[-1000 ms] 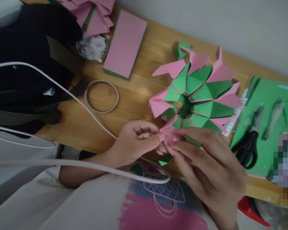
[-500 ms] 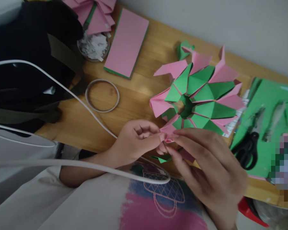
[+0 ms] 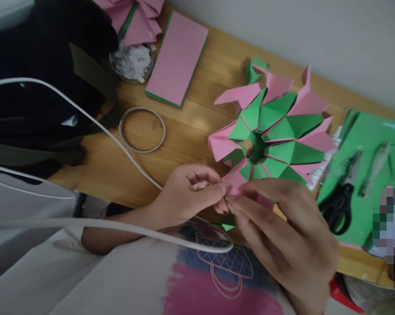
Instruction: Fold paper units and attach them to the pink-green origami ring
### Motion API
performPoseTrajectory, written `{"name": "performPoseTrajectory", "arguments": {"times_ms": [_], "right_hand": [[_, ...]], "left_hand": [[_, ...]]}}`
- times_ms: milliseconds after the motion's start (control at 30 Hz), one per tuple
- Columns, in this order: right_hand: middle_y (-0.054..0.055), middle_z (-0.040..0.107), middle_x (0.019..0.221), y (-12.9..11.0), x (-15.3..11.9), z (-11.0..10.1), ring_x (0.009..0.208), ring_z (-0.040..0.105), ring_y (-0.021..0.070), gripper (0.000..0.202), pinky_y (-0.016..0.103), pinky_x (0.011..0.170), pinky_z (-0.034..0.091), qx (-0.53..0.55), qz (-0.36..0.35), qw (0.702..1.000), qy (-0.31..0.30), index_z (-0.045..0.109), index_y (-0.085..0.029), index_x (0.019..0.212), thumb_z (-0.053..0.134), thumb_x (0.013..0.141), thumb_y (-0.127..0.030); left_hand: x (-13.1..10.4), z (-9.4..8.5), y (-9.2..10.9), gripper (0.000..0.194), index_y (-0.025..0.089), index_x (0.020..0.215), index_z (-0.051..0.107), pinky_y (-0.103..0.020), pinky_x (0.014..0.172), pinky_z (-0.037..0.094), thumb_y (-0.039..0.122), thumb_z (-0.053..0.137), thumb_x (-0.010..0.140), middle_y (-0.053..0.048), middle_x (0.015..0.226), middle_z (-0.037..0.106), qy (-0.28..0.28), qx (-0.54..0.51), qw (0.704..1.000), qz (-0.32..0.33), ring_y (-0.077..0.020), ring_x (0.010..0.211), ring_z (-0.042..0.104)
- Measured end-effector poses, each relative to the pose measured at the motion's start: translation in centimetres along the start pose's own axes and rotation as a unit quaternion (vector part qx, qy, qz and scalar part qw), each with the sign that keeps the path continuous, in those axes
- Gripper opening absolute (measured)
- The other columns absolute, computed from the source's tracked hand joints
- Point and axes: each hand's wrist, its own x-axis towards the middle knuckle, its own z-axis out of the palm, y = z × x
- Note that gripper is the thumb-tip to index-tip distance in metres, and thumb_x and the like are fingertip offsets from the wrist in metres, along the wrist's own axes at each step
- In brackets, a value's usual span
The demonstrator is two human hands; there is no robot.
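A folded paper flower [image 3: 276, 114], with green inner panels and pink outer points around a central hole, lies on the wooden table. At its near edge, my left hand [image 3: 192, 192] pinches a pink flap between thumb and fingers. My right hand [image 3: 282, 232] is closed too, its thumb and fingertips pressed together right beside the left thumb, on the same pink paper. What exactly sits between the right fingertips is too small to make out. Below the hands, a green paper point [image 3: 228, 222] of the flower shows partly.
Scissors [image 3: 341, 205] lie on green paper sheets [image 3: 364, 170] at right. A pink and green paper stack [image 3: 177, 59], a bowl of white scraps [image 3: 131, 63] and a tape ring [image 3: 121, 129] lie left. A white cable [image 3: 95, 121] crosses the table; a dark bag [image 3: 36, 57] stands far left.
My right fingertips have shifted slightly down and left, the index finger leaving the flap's top for its lower edge. The left hand keeps its pinch. The whole view has moved a little.
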Motion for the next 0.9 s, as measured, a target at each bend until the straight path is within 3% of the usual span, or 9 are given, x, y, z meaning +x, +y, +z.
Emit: {"name": "performPoseTrajectory", "arguments": {"times_ms": [567, 900], "right_hand": [[0.005, 0.062, 0.095, -0.19, -0.29, 0.52, 0.084, 0.060, 0.0157, 0.008, 0.033, 0.075, 0.051, 0.019, 0.059, 0.998, 0.019, 0.065, -0.015, 0.091, 0.066, 0.084, -0.011], [0.005, 0.065, 0.094, 0.01, -0.38, 0.17, 0.082, 0.062, 0.0148, 0.014, 0.032, 0.073, 0.053, 0.040, 0.031, 0.998, 0.033, 0.066, -0.014, 0.092, 0.069, 0.081, -0.006]], "left_hand": [[0.02, -0.16, -0.26, 0.013, 0.013, 0.062, 0.066, -0.012, 0.053, 0.052, 0.005, 0.072, 0.071, 0.003, 0.053, 0.067, -0.040, -0.039, 0.998, 0.008, -0.0053, 0.049, 0.062], [-0.21, -0.08, 0.15, 0.013, 0.013, 0.067, 0.066, -0.012, 0.056, 0.054, 0.005, 0.066, 0.077, 0.003, 0.056, 0.071, -0.061, -0.046, 0.997, -0.016, -0.0056, 0.052, 0.065]]}}
